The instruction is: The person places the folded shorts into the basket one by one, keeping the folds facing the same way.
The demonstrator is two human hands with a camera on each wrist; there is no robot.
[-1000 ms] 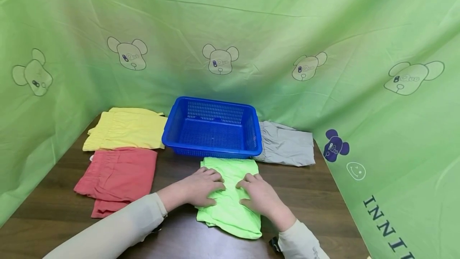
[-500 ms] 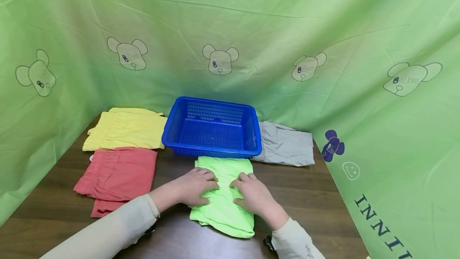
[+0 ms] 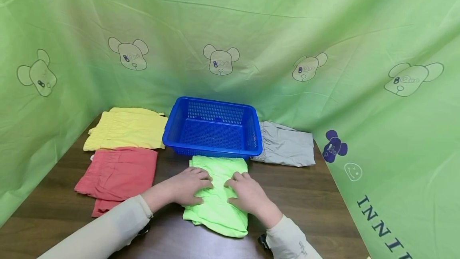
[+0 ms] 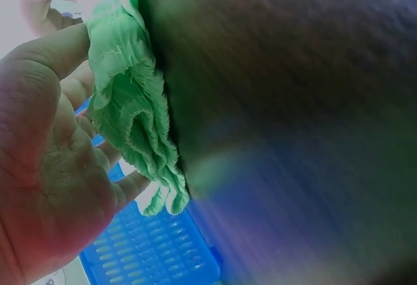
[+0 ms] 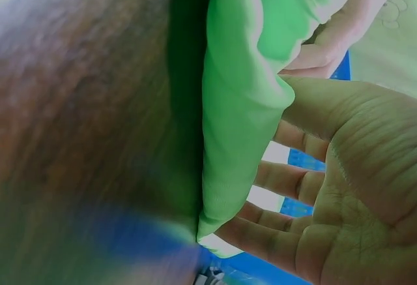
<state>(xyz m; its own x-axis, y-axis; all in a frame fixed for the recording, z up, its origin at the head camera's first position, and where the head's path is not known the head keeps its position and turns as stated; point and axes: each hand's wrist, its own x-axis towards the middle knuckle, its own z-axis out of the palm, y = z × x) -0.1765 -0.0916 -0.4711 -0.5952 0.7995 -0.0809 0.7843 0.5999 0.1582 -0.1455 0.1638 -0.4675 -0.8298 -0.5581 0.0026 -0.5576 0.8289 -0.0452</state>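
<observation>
A folded pair of bright green elastic-waist pants point(image 3: 217, 211) lies flat on the table in front of the blue basket. My left hand point(image 3: 189, 186) rests on its left part, fingers spread and slightly bent, with the fingertips pressing on the cloth. On the right part, my right hand point(image 3: 250, 194) does the same, thumb and fingertips against the fabric. The left wrist view shows the gathered, layered edge of the green pants point(image 4: 133, 102) beside the thumb and fingers. A smooth folded edge of the pants point(image 5: 231, 122) stands by the fingertips in the right wrist view.
The blue basket point(image 3: 212, 151) stands behind the pants with nothing in it. Folded yellow pants point(image 3: 125, 129) and red pants point(image 3: 118, 173) lie to the left, and grey pants point(image 3: 287, 145) to the right. A green curtain point(image 3: 266, 19) hangs around the dark wooden table point(image 3: 298, 195).
Both hands have slid the folded green pants a short way to the left across the table. The basket and the other garments stay where they were.
</observation>
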